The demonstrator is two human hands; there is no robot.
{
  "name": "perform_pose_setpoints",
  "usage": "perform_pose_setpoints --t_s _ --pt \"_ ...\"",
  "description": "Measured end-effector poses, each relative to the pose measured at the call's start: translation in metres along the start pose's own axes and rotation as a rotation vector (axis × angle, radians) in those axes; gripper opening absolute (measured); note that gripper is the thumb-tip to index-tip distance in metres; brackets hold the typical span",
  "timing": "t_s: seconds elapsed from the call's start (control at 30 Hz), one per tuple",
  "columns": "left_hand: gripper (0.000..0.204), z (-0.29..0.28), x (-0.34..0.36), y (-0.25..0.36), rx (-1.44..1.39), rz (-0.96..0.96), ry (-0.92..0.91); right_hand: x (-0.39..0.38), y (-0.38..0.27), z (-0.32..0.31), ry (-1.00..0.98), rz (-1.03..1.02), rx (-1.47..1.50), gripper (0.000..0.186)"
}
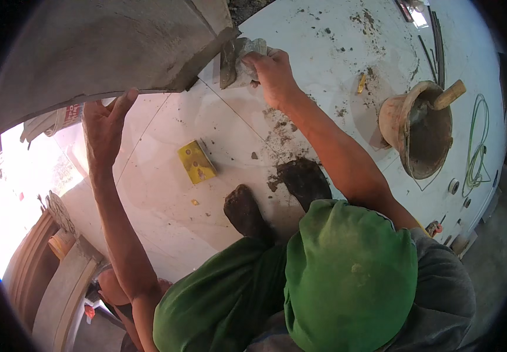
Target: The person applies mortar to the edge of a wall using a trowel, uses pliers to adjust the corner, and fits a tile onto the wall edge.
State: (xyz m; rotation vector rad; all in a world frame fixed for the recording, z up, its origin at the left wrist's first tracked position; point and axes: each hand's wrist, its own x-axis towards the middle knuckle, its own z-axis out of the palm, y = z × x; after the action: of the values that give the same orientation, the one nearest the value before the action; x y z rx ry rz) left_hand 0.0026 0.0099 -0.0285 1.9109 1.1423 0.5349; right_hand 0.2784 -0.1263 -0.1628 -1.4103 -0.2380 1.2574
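Note:
My left hand holds the lower edge of a large grey cement-coated slab. Its thumb lies along the edge, and some of its fingers are hidden. At the slab's right corner, my right hand is closed round a crumpled, pale translucent piece of plastic. That plastic presses close to a grey, cement-smeared strip at the corner. Below and between my hands, a yellow box-shaped thing with round marks lies on the white tiled floor.
A mortar-stained bucket with a wooden handle sticking out stands at right. Beyond it lie a green coiled cord and dark rods. Crumbs of mortar litter the tiles. Curved mouldings stand at lower left.

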Motion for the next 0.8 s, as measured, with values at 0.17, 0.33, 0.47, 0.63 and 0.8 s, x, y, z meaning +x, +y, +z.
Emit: perform_pose_setpoints --t_s 0.17,0.33,0.47,0.63,0.8 --pt "0.061 -0.004 -0.001 -0.004 0.086 -0.058 -0.016 0.002 -0.002 0.007 0.054 0.018 0.025 0.017" --pt "0.056 -0.007 0.002 -0.004 0.204 -0.03 -0.032 0.003 -0.004 0.008 0.032 0.023 0.033 0.018" --pt "0.054 -0.003 0.002 -0.007 0.093 -0.009 -0.016 0.005 -0.003 0.011 0.014 -0.051 0.024 0.02" --pt "0.053 0.002 0.0 -0.005 0.111 0.078 0.081 0.001 0.004 0.0 -0.074 -0.078 -0.002 0.014" --pt "0.051 -0.002 0.002 -0.006 0.095 0.044 0.028 -0.001 0.007 -0.01 -0.005 0.018 0.081 0.014"
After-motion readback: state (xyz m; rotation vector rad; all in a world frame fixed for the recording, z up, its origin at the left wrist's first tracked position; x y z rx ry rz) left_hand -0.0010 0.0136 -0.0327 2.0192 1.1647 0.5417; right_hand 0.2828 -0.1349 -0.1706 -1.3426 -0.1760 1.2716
